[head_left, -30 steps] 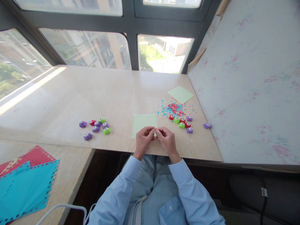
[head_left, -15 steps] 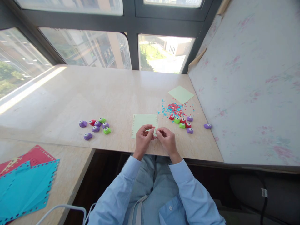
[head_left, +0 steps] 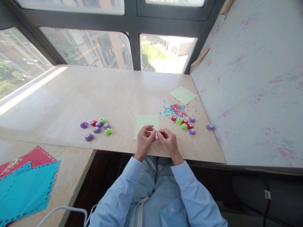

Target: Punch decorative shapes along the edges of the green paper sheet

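A light green paper sheet [head_left: 144, 121] with punched holes along its edges lies flat near the table's front edge. My left hand [head_left: 145, 140] and my right hand [head_left: 168, 141] meet fingertip to fingertip over the sheet's near right corner. The left fingers curl and pinch at that corner. The right fingers are curled too, and what they grip is hidden. Right of the sheet sits a cluster of small red, green and purple paper punches [head_left: 185, 122]. Another such cluster [head_left: 97, 127] lies to the left.
Blue and red paper confetti [head_left: 175, 109] is scattered behind the right cluster, with a second green sheet [head_left: 183, 95] beyond it. One purple punch [head_left: 209, 127] lies by the right wall. Punched teal and red sheets [head_left: 26, 186] rest on a lower surface at left.
My left fingers have shifted slightly at the sheet's corner. Both hands stay in the same place.
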